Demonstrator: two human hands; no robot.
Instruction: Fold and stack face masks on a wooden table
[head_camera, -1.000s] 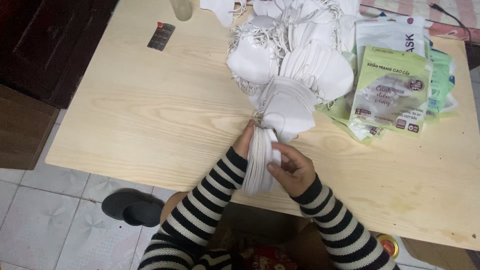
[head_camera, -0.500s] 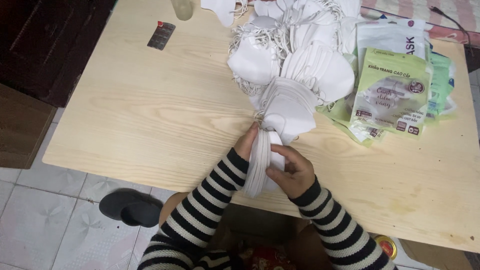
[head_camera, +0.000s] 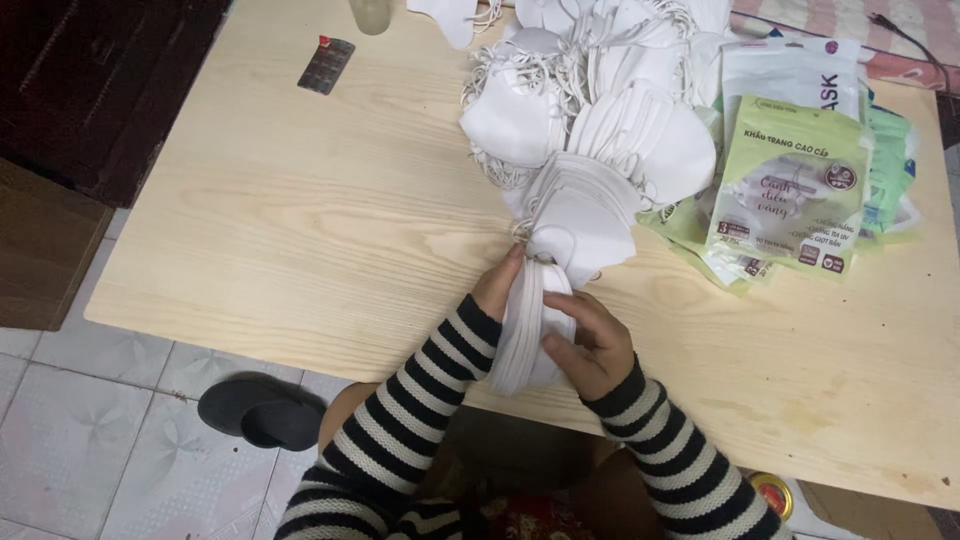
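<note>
My left hand (head_camera: 497, 284) and my right hand (head_camera: 592, 342) clasp a tight stack of white face masks (head_camera: 529, 330) standing on edge at the near side of the light wooden table (head_camera: 300, 230). The left hand presses the stack's left side, the right hand its right side. Both sleeves are striped black and white. Just beyond the stack, a fanned row of white masks (head_camera: 585, 215) leans against a larger heap of white masks with ear loops (head_camera: 590, 100).
Green and white mask packets (head_camera: 790, 185) lie piled at the right. A small dark card (head_camera: 326, 64) and a glass (head_camera: 370, 14) sit at the far left. A black slipper (head_camera: 262, 412) lies on the tiled floor below the table edge.
Both hands stay on the mask stack with only slight finger shifts. The view has drifted a little.
</note>
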